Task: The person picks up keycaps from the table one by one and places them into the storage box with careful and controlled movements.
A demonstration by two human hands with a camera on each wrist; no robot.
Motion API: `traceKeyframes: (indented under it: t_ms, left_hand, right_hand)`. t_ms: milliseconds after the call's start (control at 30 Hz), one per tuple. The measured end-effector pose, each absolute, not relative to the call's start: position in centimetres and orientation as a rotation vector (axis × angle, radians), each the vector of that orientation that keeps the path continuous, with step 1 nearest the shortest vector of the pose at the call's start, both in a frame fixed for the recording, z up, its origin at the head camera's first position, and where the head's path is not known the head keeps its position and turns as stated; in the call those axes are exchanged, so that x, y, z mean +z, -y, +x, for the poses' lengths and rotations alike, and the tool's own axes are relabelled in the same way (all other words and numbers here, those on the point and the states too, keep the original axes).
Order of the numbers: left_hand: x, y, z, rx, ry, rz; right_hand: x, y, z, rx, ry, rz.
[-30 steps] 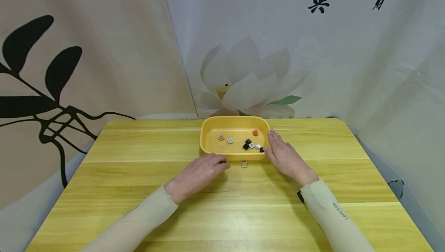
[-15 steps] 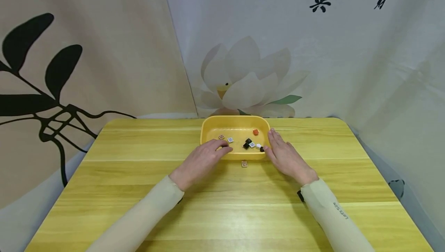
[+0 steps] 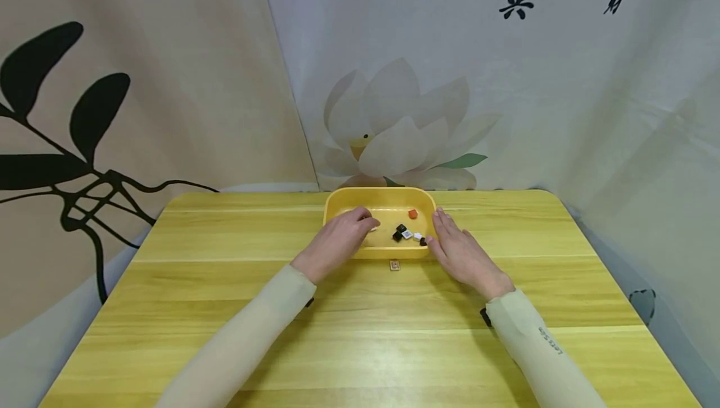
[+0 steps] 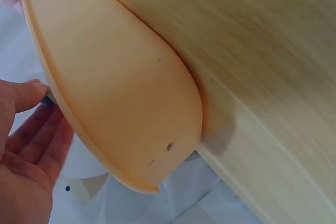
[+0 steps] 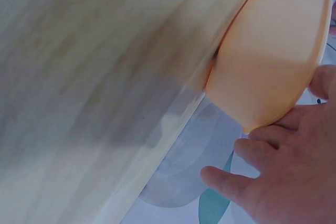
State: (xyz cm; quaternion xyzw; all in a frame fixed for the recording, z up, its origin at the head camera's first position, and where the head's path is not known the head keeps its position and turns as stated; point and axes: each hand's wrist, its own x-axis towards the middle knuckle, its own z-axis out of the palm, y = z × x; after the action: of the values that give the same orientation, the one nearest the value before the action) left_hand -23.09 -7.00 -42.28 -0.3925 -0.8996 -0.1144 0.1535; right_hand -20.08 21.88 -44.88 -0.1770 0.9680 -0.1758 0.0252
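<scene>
In the head view a shallow yellow plastic tray (image 3: 394, 253) stands toward the table's far edge. My left hand (image 3: 337, 239) reaches over its left front rim. Seen from the left wrist, a small dark piece (image 4: 48, 98) is pinched between thumb and fingers; its exact kind is unclear. My right hand (image 3: 464, 252) rests against the tray's right side with fingers straight, the thumb at the front corner. Inside lie an orange piece (image 3: 413, 214), several black pieces (image 3: 401, 228) and small white pieces (image 3: 417, 237). The left hand hides the tray's left part.
A small square patterned tile (image 3: 395, 265) lies on the wooden table (image 3: 360, 339) just in front of the tray. Behind the table's far edge hangs a printed cloth (image 3: 427, 114).
My left hand has moved from before the tray's front wall up and forward over its left part, covering pieces seen there earlier. The right hand stays against the tray's side.
</scene>
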Motion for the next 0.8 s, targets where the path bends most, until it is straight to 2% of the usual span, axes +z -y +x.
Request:
traceKeyframes:
  t_ms: [800]
  left_hand:
    - [-43.4,5.5,-26.6,-0.268,2.918,-0.932]
  right_hand:
    - [-44.7,-21.9,-20.1,-0.560,-2.992,-0.549]
